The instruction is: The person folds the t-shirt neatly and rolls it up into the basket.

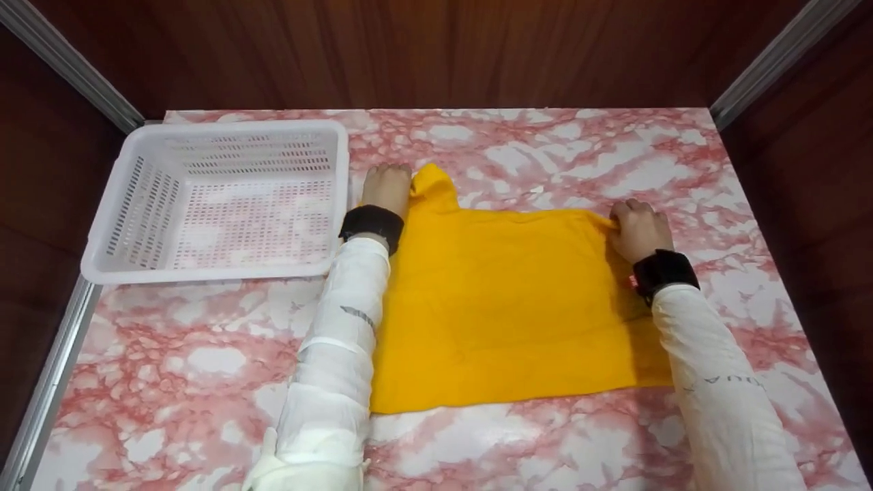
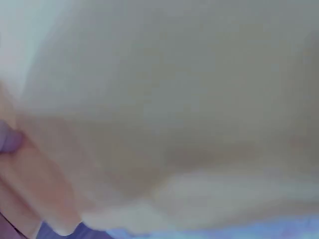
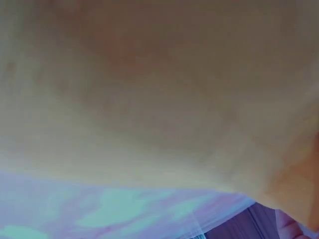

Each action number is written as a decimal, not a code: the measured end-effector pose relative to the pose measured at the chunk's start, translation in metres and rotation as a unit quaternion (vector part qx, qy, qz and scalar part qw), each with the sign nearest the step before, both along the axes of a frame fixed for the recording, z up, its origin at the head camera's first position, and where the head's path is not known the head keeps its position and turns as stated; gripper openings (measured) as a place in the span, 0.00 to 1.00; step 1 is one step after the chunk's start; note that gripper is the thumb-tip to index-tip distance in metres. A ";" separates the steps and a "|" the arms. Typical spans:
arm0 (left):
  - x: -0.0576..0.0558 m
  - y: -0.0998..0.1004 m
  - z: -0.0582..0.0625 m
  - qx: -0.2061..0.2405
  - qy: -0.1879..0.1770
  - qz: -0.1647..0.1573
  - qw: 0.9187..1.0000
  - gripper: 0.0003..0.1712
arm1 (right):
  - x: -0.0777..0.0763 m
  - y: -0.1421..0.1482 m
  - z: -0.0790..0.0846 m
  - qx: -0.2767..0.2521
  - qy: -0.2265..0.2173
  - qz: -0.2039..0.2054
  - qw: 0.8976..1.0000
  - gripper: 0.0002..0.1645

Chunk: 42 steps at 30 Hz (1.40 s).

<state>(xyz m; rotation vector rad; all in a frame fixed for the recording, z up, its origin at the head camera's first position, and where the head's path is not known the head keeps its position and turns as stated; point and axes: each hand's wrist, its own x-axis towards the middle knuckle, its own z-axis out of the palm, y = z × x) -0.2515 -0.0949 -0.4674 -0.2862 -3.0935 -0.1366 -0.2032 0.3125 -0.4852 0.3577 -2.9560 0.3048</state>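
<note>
A yellow garment (image 1: 532,300) hangs between my two hands over the marbled table, its near edge low toward the front. My left hand (image 1: 387,187) grips its far left corner, where a bunched flap of cloth sticks up beside the knuckles. At the far right corner, my right hand (image 1: 641,228) pinches the fabric, with the cloth drawn taut toward it. In the left wrist view the cloth (image 2: 189,109) fills most of the picture, and a fingertip (image 2: 9,138) shows on it at the left. Pale-looking cloth (image 3: 149,114) also covers most of the right wrist view.
A white slotted plastic basket (image 1: 211,276) stands on the left of the table, close beside my left wrist. The red-and-white marbled tabletop (image 1: 204,361) is bounded by dark wooden panels (image 1: 436,54) at the back and both sides, with metal strips (image 1: 784,61) along the corners.
</note>
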 end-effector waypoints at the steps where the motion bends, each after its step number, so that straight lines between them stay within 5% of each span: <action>1: 0.001 0.000 0.003 0.000 0.004 -0.004 1.000 0.11 | 0.001 0.001 0.001 -0.005 0.000 0.001 1.000 0.07; 5: 0.008 -0.005 0.020 0.008 -0.012 -0.031 0.999 0.14 | 0.003 0.005 0.005 -0.028 -0.002 0.032 0.999 0.08; 11: 0.019 -0.013 0.042 0.055 -0.065 -0.077 0.993 0.35 | 0.004 0.013 0.013 -0.053 -0.040 0.097 0.993 0.10; 16: 0.029 -0.014 0.057 0.050 -0.038 -0.136 0.989 0.25 | 0.010 0.019 0.019 -0.050 -0.066 0.091 0.992 0.09; 22: 0.050 -0.012 0.071 0.021 0.046 -0.193 0.980 0.19 | 0.023 0.027 0.021 -0.071 -0.005 0.125 0.990 0.08; 28: 0.083 -0.015 0.070 -0.023 0.157 -0.229 0.961 0.10 | 0.034 0.034 0.022 -0.086 0.029 0.136 0.987 0.08; 36: 0.131 -0.030 0.061 -0.012 0.204 -0.228 0.952 0.09 | 0.049 0.041 0.028 -0.079 0.067 0.133 0.986 0.07; 42: 0.183 -0.029 0.044 0.000 0.225 -0.231 0.947 0.06 | 0.070 0.046 0.024 -0.058 0.084 0.151 0.983 0.09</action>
